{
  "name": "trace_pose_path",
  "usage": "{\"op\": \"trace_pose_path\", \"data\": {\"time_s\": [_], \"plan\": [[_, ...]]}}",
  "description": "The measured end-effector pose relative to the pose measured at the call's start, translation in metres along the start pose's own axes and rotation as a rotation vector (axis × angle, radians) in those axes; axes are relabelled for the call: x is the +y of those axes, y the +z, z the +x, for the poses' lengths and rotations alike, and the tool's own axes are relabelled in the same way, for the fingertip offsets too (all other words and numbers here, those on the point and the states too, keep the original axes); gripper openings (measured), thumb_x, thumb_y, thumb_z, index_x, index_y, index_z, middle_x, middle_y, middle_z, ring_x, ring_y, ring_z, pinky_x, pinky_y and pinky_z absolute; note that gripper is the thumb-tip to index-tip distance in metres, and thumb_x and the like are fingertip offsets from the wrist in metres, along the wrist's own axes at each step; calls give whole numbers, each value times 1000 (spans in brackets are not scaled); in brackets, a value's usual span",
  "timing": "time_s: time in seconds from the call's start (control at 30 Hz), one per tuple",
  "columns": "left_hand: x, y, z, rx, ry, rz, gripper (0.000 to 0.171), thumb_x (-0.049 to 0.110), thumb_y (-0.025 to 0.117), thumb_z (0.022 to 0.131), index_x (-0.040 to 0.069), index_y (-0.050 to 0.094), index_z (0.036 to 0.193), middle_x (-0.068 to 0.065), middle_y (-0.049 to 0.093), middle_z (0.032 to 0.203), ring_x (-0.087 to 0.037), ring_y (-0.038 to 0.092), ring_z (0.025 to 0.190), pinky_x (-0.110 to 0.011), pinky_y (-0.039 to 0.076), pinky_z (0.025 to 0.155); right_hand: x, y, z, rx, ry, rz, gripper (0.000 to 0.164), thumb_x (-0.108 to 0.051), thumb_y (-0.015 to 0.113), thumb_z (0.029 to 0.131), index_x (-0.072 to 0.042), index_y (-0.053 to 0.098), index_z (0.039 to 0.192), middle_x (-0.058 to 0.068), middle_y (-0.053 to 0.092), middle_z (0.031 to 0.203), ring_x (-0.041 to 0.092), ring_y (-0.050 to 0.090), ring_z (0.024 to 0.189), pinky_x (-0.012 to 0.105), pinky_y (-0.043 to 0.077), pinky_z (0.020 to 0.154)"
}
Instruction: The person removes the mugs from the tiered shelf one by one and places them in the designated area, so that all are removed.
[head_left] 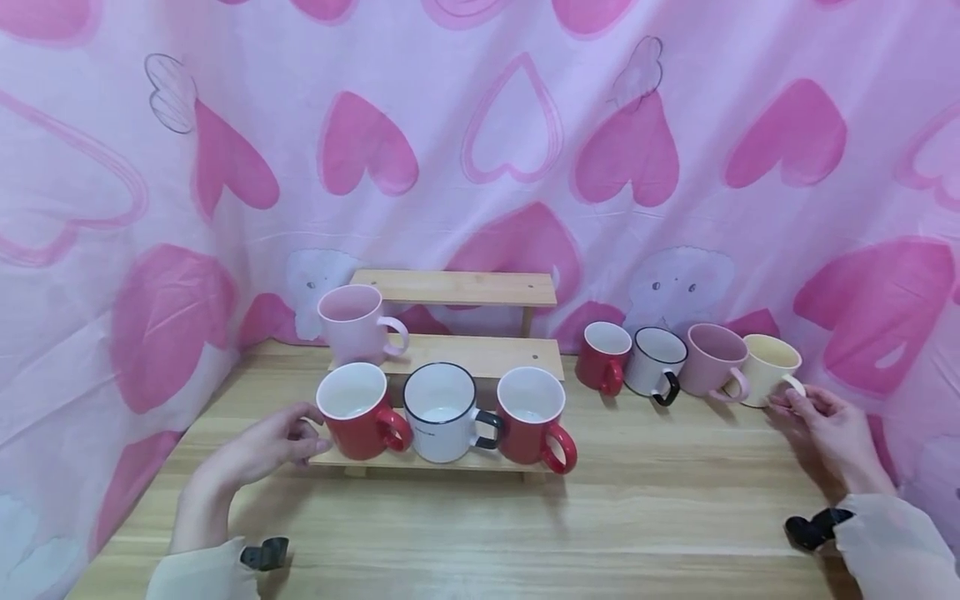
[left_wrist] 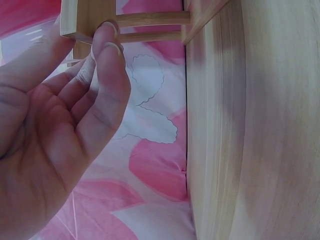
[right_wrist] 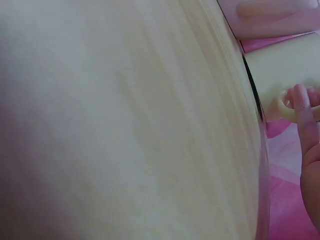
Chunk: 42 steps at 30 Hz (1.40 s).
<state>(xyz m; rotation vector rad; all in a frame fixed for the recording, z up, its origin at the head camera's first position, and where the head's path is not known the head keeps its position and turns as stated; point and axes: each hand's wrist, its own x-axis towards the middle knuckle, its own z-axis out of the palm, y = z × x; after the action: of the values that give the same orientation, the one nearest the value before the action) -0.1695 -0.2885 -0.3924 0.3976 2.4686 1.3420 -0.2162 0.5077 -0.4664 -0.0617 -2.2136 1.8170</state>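
Observation:
A stepped wooden shelf point(head_left: 480, 358) carries several mugs. On its bottom step stand a red mug point(head_left: 352, 421), a white mug with black rim and handle point(head_left: 440, 429) and another red mug point(head_left: 525, 421). A pink mug point(head_left: 351, 327) sits at the left of the middle step. My left hand point(head_left: 288, 442) is at the bottom step's left end; in the left wrist view thumb and fingers pinch the board's end point(left_wrist: 92, 20). At the far right, my right hand point(head_left: 832, 425) grips the handle of a pale yellow mug point(head_left: 768, 375), which stands upright on the table; fingers go through the handle point(right_wrist: 286, 102).
Left of the yellow mug, a small red mug point(head_left: 602, 358), a white mug with a black handle point(head_left: 655, 367) and a mauve mug point(head_left: 708, 367) stand in a row on the wooden table point(head_left: 600, 525). A pink heart-patterned cloth point(head_left: 450, 108) hangs behind and at both sides.

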Motion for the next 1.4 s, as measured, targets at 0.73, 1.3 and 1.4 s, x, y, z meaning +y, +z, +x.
{"op": "trace_pose_path", "data": {"time_s": [0.73, 1.3, 1.4], "plan": [[0, -2, 1, -6, -4, 3, 41, 18, 67, 93, -7, 49, 121, -10, 63, 81, -32, 62, 75, -40, 52, 71, -4, 4, 1, -22, 66, -170, 8, -24, 66, 95, -22, 69, 103, -17, 69, 85, -4, 64, 77, 11, 50, 66], [-6, -1, -5, -2, 5, -4, 42, 20, 68, 93, -4, 49, 122, -16, 62, 82, -34, 64, 75, -39, 53, 71, -69, 38, -35, 52, -93, -638, 59, -30, 53, 101, 7, 36, 144, 27, 55, 125, 15, 61, 104, 8, 42, 75], [-5, -2, 0, -7, 3, -4, 42, 20, 68, 93, -5, 49, 121, -16, 62, 83, -35, 63, 76, -39, 53, 71, -85, 44, -45, 114, -151, -562, 43, -22, 55, 100, 2, 51, 136, -7, 62, 108, -15, 48, 89, 3, 40, 69]]}}
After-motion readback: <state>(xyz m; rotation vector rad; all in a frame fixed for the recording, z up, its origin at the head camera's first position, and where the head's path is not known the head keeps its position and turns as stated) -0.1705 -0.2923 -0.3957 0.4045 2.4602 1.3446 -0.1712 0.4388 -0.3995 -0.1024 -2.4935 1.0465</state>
